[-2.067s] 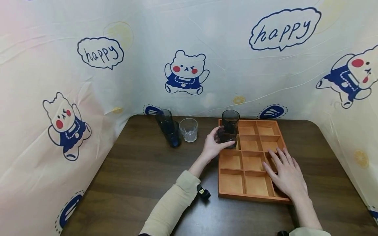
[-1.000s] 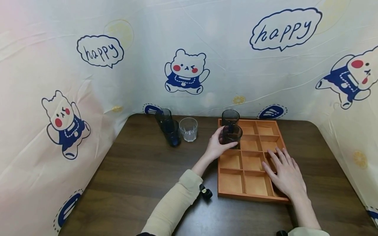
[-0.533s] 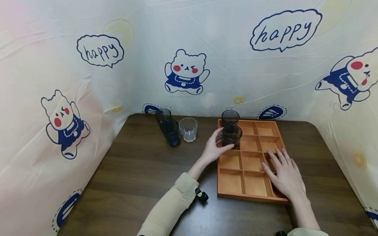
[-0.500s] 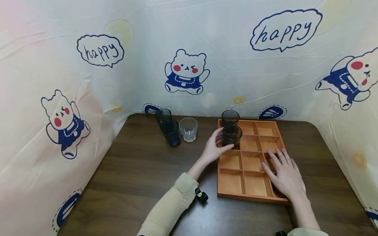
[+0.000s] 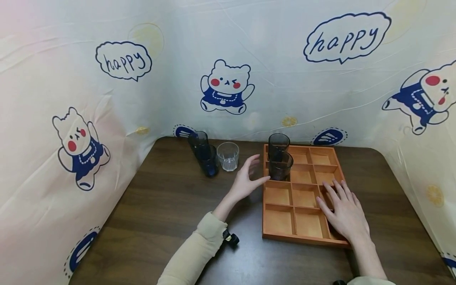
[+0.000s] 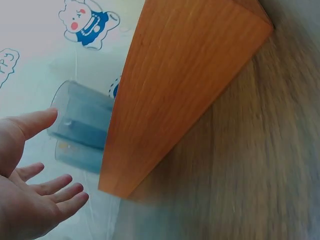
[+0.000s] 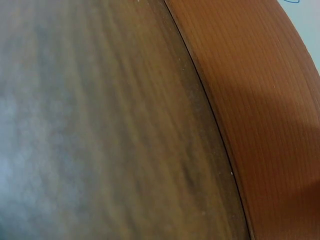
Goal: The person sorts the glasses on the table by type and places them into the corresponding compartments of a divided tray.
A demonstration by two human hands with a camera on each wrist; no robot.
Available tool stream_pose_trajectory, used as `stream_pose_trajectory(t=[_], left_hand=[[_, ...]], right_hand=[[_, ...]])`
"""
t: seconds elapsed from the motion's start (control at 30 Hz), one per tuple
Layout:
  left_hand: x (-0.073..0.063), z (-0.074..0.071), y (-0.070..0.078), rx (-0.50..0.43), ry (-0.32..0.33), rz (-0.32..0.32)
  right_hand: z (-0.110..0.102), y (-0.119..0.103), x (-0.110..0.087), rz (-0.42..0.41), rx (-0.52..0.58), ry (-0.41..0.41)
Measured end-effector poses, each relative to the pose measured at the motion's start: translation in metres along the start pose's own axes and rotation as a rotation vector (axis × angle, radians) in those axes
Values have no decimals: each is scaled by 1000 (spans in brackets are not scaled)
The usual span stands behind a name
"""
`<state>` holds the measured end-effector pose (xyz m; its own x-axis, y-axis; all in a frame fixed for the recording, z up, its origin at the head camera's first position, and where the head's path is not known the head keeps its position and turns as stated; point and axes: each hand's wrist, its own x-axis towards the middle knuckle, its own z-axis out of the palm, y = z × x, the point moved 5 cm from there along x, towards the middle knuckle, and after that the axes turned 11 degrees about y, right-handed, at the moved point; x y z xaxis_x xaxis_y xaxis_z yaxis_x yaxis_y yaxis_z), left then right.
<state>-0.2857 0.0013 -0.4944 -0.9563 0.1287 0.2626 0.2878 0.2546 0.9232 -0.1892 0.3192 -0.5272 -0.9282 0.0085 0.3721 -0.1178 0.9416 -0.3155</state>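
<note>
Two dark drinking glasses stand upright in the left column of a wooden compartment tray (image 5: 306, 240). The nearer glass (image 5: 280, 166) is in the second compartment from the back, and the farther glass (image 5: 279, 141) is behind it, partly hidden. Just left of the tray, my left hand (image 5: 246, 180) has its fingers and thumb spread, apart from the nearer glass. In the left wrist view that hand (image 6: 30, 185) holds nothing beside the tray's side wall (image 6: 165, 100). My right hand (image 5: 347, 213) rests with extended fingers on the tray's right side.
A clear glass (image 5: 228, 156) stands on the dark wooden table (image 5: 160, 221) left of the tray. Beside it are more dark glasses (image 5: 209, 160), close together at the back. A printed curtain (image 5: 228, 39) encloses the table's back and sides.
My left hand has let go of the nearer dark glass and drawn back to the left. That glass stays in its compartment. My right hand keeps its place on the tray.
</note>
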Motion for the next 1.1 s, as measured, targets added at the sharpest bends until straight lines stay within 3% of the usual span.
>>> stream_pose_trajectory(t=[0.3, 0.53, 0.63, 0.67, 0.8, 0.87, 0.9, 1.1], left_hand=[[-8, -26, 3, 1, 121, 68], [-14, -40, 0, 6, 146, 79], [-16, -48, -3, 19, 177, 109], [-14, -51, -10, 6, 195, 146], [-17, -65, -11, -7, 268, 185], [-17, -73, -11, -39, 305, 179], [-19, -78, -5, -44, 322, 148], [-19, -103, -7, -125, 464, 105]], right_hand=[[2, 0, -1, 2, -2, -4], [1, 0, -2, 8, -7, -13], [0, 0, -1, 5, -5, -10], [0, -1, -1, 5, -5, -10], [0, -1, -1, 4, -7, -16], [1, -1, -1, 4, -7, -18], [1, -1, -1, 4, -7, -17], [1, 0, -1, 6, 0, -14]])
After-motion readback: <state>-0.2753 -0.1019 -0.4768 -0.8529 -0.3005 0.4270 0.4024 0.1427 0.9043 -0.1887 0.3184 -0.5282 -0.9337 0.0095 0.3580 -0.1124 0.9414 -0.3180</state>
